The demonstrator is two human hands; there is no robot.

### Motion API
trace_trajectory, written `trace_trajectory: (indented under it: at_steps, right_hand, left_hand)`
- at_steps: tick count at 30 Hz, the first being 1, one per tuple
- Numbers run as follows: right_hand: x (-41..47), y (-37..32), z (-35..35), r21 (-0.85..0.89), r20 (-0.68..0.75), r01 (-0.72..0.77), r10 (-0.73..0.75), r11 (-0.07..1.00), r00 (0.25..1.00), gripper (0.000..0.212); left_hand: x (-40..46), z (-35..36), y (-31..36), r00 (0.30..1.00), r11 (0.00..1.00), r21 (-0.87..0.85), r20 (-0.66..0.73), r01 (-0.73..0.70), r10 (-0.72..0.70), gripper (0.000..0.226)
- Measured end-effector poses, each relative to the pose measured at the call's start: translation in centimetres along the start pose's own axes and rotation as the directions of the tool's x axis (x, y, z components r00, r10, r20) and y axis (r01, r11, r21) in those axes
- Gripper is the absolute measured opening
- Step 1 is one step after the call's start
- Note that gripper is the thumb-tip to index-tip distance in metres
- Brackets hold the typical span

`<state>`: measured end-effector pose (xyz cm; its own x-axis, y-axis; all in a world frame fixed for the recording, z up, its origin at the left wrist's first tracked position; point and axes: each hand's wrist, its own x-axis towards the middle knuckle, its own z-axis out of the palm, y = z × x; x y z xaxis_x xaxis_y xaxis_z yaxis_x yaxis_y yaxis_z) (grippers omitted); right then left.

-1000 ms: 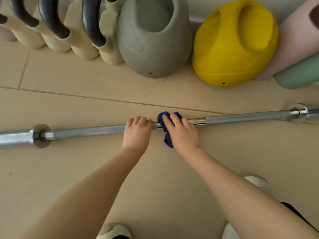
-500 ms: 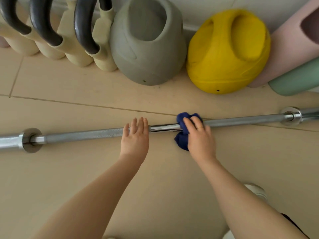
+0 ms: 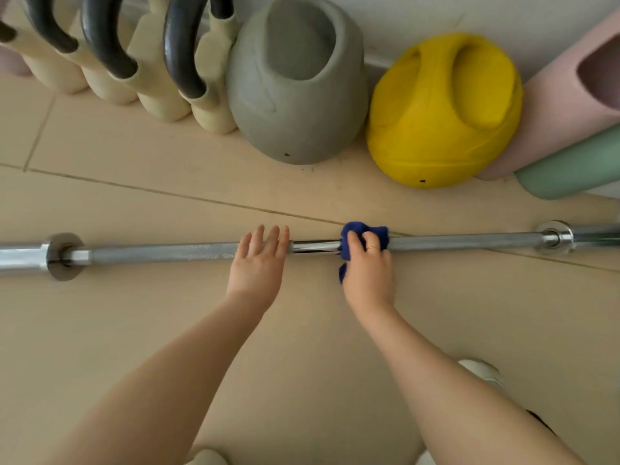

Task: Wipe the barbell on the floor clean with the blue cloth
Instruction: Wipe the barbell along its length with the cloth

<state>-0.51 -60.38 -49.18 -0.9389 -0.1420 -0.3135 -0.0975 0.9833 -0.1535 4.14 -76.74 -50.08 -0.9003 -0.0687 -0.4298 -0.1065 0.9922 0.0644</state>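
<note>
While I watch from the head camera, the barbell (image 3: 174, 252) lies on the tiled floor (image 3: 134, 330) with its long axis running side to side across my view, and I will place everything else against it. At its far left sits a steel collar (image 3: 63, 256). Beyond the bar on that side, cream kettlebells with dark handles (image 3: 157, 82) stand by the wall, then a grey kettlebell (image 3: 295, 95). Near the bar's middle, my left hand (image 3: 258, 263) rests flat on the shaft, fingers straight and slightly spread, holding nothing. Just right of it, a short shiny bare stretch of shaft shows. Next comes the blue cloth (image 3: 364, 234), bunched over the bar, with my right hand (image 3: 367, 268) curled around it and pressing it to the steel; a ring shows on one finger. Beyond the bar here sits a yellow kettlebell (image 3: 443, 112). The shaft runs on right to a second collar (image 3: 552, 238). I judge the wipe is partway done: unwiped shaft likely lies on both sides, and the right hand is nearer the right stretch, so sliding along the bar's length suits it.
</note>
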Motion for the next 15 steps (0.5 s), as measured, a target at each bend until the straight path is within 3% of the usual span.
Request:
trace_trajectory:
  at_steps: [5, 11, 15]
  right_hand:
    - [-1.5, -4.7, 1.4, 0.142, 0.137, 0.193, -0.213, 0.971, 0.967, 0.059]
    - [-0.8, -6.4, 1.7, -0.093, 0.067, 0.032, -0.026, 0.995, 0.997, 0.054]
    - [-2.3, -10.7, 2.3, -0.049, 0.179, 0.253, -0.241, 0.966, 0.954, 0.058]
  left_hand:
    - [-0.7, 0.0, -1.2, 1.000, 0.997, -0.072, -0.004, -0.003, 0.002, 0.069]
    - [-2.6, 0.1, -6.0, 0.965, 0.952, -0.184, -0.047, 0.246, -0.258, 0.068]
    - [-4.0, 0.3, -7.3, 0.919, 0.896, -0.223, -0.001, 0.383, -0.394, 0.062]
